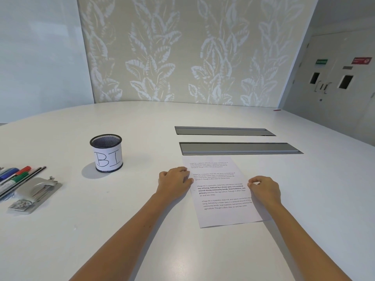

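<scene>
A printed sheet of paper (221, 191) with several paragraphs of text lies flat on the white table (142, 230), slightly turned. My left hand (174, 182) sits at the sheet's left edge with curled fingers, and its fingertips pinch that edge. At the right edge, my right hand (263, 188) has its thumb and forefinger pinched on the paper. Both forearms reach in from the bottom of the view.
A black mesh cup (106, 153) with a white label reading "BI" stands to the left. Further left lie several markers (14, 176), a metal hole punch (37, 189) and a small stapler (21, 205). Two grey cable hatches (239, 148) sit beyond the sheet.
</scene>
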A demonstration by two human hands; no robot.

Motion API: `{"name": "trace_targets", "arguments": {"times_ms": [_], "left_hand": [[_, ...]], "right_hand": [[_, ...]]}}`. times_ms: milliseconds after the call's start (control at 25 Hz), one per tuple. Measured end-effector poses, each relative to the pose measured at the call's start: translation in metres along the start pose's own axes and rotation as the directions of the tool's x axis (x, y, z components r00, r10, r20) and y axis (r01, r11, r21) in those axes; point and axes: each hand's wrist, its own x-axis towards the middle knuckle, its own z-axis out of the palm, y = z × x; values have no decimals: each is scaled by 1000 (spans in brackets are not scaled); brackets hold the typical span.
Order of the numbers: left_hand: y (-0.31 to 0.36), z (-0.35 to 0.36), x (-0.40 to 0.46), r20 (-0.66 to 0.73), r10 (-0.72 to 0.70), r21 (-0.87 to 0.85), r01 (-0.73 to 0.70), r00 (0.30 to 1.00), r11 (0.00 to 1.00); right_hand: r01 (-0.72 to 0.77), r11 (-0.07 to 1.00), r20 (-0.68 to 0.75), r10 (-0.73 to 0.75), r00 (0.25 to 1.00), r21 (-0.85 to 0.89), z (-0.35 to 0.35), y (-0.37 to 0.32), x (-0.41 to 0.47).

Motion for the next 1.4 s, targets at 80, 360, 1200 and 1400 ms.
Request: {"name": "trace_targets", "arguments": {"times_ms": [80,360,1200,1400], "left_hand": [[2,-3,-1,7,-7,-25,7,1000,1000],[8,-40,-26,237,28,-336,55,971,940],[-210,-170,-174,78,99,132,-109,992,985],[-212,-168,-172,56,117,74,-121,991,990]], "right_hand": [[-9,1000,7,9,1000,10,-1,0,0],[-14,999,-45,16,999,44,-9,-14,-16],[796,605,710,-560,427,-2,159,-207,-203],[911,411,750,-610,255,25,160,-205,-227]]}}
